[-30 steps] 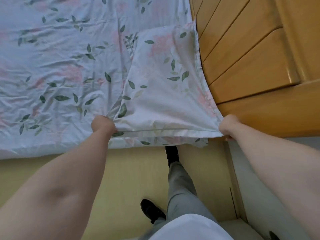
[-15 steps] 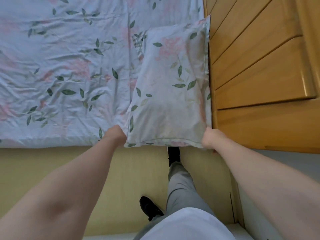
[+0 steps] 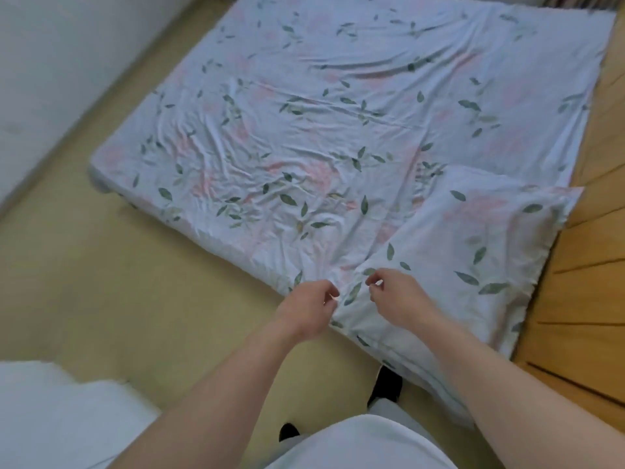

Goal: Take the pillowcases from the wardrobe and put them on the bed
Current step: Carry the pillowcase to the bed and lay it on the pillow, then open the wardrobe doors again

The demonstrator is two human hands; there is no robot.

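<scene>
**Both hands free above the near corner of the pillowcase**

Left hand (image 3: 309, 308): fingers (image 3: 333, 294) curled loosely inward, tips near the thumb, nothing between them. Hovering at the near edge of the bed (image 3: 304, 106), just beside the left corner of the pillowcase (image 3: 473, 258); contact with the cloth hard to tell.

Right hand (image 3: 397, 299): fingers (image 3: 373, 282) likewise bent and drawn toward the thumb, slightly parted, gripping no fabric. Held over the near left part of the pillowcase, close to the other hand, with a small gap between the two.

Pillowcase: lying flat on the right near corner of the bed, white with green leaves and pale pink flowers, same print as the sheet (image 3: 270, 147) beneath. Its far right corner reaching over the bed's edge toward the wooden headboard (image 3: 588, 265); its near edge hanging a little past the mattress.

Sheet: wrinkled, covering the whole mattress.

Further out: yellowish floor (image 3: 101, 282) on the left and in front, black shoe (image 3: 385, 387) below the pillowcase edge, second shoe (image 3: 289, 431) partly hidden by a white shirt (image 3: 355, 445).
</scene>
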